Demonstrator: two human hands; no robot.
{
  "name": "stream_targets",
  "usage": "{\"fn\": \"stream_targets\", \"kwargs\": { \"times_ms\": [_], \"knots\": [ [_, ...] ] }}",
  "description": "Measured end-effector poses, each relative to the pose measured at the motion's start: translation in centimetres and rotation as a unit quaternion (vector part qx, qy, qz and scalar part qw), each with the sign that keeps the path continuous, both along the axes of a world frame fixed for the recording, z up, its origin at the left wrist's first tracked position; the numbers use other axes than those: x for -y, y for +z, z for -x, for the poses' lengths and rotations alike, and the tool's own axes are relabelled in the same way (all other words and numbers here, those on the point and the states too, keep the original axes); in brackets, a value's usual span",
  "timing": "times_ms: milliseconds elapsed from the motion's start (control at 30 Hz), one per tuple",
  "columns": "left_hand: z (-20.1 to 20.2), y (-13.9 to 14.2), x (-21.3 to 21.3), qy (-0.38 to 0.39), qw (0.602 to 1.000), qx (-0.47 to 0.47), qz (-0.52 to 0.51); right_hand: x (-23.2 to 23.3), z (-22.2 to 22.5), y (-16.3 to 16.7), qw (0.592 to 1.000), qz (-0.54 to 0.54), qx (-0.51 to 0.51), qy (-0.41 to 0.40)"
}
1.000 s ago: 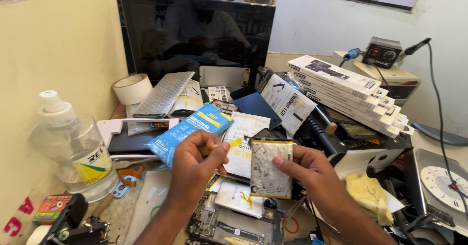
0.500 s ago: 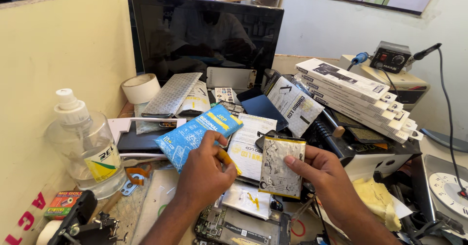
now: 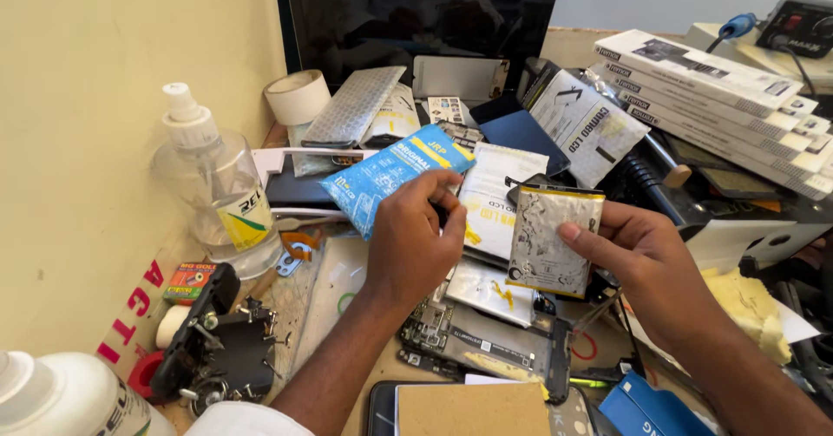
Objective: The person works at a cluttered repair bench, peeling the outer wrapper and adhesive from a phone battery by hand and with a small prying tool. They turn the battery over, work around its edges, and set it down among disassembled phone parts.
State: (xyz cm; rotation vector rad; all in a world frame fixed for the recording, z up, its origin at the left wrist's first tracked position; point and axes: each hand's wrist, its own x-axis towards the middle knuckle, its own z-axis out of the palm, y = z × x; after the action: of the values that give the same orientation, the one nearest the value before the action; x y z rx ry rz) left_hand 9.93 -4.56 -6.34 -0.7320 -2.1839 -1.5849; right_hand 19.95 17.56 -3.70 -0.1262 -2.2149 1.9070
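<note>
Right hand (image 3: 646, 262) grips a flat silvery battery (image 3: 554, 238) by its edge, thumb across the face, tilted above the opened phone (image 3: 486, 345). Left hand (image 3: 408, 245) is curled, fingertips pinching the corner of a blue pouch (image 3: 386, 174). The bench is a clutter: clear pump bottle (image 3: 217, 193) against the cream wall (image 3: 104, 98), tape roll (image 3: 298, 96), stacked white boxes (image 3: 711, 85) on the right, dark monitor (image 3: 416, 15) behind.
</note>
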Motion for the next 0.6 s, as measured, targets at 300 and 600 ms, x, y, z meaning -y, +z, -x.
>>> {"fn": "stream_targets", "kwargs": {
  "times_ms": [300, 600],
  "knots": [
    [0.7, -0.9, -0.1, 0.002, 0.996, -0.029, 0.081, 0.2, -0.1, 0.2, 1.0, -0.012, 0.004, -0.001],
    [0.2, -0.4, 0.1, 0.037, 0.993, -0.105, 0.047, 0.0, 0.0, -0.1, 1.0, -0.011, 0.008, 0.006]
  ]
}}
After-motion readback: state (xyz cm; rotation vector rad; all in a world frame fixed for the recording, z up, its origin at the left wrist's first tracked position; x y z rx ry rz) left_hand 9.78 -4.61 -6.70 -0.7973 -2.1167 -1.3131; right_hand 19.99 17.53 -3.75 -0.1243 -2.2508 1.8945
